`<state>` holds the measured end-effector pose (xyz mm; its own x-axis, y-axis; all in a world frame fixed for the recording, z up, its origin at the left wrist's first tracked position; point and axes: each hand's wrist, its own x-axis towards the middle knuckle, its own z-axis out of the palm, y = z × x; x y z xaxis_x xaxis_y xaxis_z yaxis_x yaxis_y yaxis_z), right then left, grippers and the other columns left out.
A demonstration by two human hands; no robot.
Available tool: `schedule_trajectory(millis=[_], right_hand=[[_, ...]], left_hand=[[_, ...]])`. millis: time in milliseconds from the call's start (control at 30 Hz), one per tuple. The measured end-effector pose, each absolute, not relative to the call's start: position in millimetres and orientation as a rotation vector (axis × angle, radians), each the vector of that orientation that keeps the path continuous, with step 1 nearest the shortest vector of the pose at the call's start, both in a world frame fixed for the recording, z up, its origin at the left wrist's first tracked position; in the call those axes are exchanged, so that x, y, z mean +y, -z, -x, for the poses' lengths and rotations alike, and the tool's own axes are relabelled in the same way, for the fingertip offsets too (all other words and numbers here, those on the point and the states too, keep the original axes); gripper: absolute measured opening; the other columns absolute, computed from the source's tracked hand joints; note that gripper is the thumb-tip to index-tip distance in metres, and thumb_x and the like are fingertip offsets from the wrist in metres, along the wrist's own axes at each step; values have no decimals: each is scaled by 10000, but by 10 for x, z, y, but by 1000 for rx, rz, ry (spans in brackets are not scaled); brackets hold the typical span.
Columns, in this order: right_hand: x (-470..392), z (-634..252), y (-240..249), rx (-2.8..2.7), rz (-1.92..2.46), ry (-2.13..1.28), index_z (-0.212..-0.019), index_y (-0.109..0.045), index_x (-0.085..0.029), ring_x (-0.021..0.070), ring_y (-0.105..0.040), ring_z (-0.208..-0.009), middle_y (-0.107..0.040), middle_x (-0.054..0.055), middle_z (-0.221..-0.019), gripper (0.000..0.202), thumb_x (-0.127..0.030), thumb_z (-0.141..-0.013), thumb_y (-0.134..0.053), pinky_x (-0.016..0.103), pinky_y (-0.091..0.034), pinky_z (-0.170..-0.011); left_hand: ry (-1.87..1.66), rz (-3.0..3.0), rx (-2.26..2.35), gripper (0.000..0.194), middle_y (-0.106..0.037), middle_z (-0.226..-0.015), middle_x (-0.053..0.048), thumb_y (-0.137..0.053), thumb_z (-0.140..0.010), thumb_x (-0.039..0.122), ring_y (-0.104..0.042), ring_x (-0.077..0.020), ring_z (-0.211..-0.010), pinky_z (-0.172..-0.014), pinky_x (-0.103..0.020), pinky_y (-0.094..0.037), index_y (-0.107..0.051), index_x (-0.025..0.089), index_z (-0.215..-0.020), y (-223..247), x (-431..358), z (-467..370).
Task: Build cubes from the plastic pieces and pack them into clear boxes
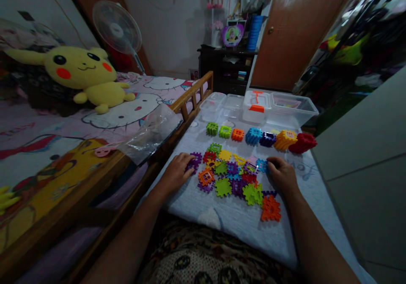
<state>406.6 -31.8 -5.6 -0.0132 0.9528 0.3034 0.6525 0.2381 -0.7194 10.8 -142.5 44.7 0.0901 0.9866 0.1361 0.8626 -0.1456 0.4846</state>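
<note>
My left hand [176, 173] rests at the left of a loose pile of toothed plastic building tiles, its thumb and fingers closed on a purple tile [196, 159]. On the pile's right side, my right hand [283, 175] pinches the edge of a blue tile [262, 165]. Between the hands lie mixed tiles, among them an orange window tile [206, 177], a lime green tile [223, 187] and a yellow tile [225, 155]. An orange tile [270, 208] sits nearest to me at the right. Behind the pile, tiles stand in rows by colour, including a red stack [303, 143] and a green stack [212, 128].
Clear plastic boxes [292, 110] line the table's far end, one with an orange-handled lid [257, 100]. A wooden bed rail [193, 94] borders the table [203, 210] on the left. A plastic bag [152, 134] lies over the rail. White cabinets [368, 148] stand right.
</note>
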Motion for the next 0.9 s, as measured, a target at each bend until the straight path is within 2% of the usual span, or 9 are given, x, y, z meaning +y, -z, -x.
schedule_trajectory(millis=[133, 333, 500, 733, 900], right_hand=[[-327, -4059, 35, -1750, 1486, -486, -839, -720, -189, 223, -652, -753, -738, 84, -851, 313, -427, -757, -534, 364, -524, -783], [-329, -4062, 38, -1748, 1501, -470, -856, -725, -188, 227, -658, -776, -740, 85, -879, 317, -424, -763, -535, 367, -522, -800], [-321, -4071, 48, -1747, 1506, -476, -848, -721, -200, 233, -665, -786, -741, 77, -869, 298, -424, -755, -547, 366, -524, -797], [-323, -4068, 37, -1743, 1514, -481, -853, -721, -192, 233, -665, -778, -737, 79, -860, 318, -435, -748, -545, 365, -525, -790], [-322, -4068, 37, -1739, 1513, -493, -848, -722, -192, 238, -668, -795, -739, 81, -871, 318, -432, -746, -540, 377, -521, -812]], left_hand=[[-503, -2122, 1821, 466, -615, -1234, -120, -667, -798, 247, -565, -283, -1158, -1035, -432, -446, -579, 184, -1251, -451, -1448, -46], [-352, -2139, 1751, 523, -601, -1273, -93, -682, -764, 239, -543, -264, -1198, -1070, -407, -418, -572, 213, -1275, -446, -1442, 53], [-231, -2233, 1772, 471, -633, -1160, -114, -722, -730, 303, -576, -290, -1124, -1034, -410, -433, -646, 175, -1177, -522, -1407, 77], [-358, -2284, 1769, 432, -639, -1101, -89, -729, -743, 378, -593, -269, -1072, -992, -383, -447, -655, 178, -1118, -717, -1129, 148], [-270, -2255, 1778, 402, -627, -1086, -94, -745, -719, 320, -594, -266, -1064, -978, -372, -456, -652, 165, -1078, -634, -926, 101]])
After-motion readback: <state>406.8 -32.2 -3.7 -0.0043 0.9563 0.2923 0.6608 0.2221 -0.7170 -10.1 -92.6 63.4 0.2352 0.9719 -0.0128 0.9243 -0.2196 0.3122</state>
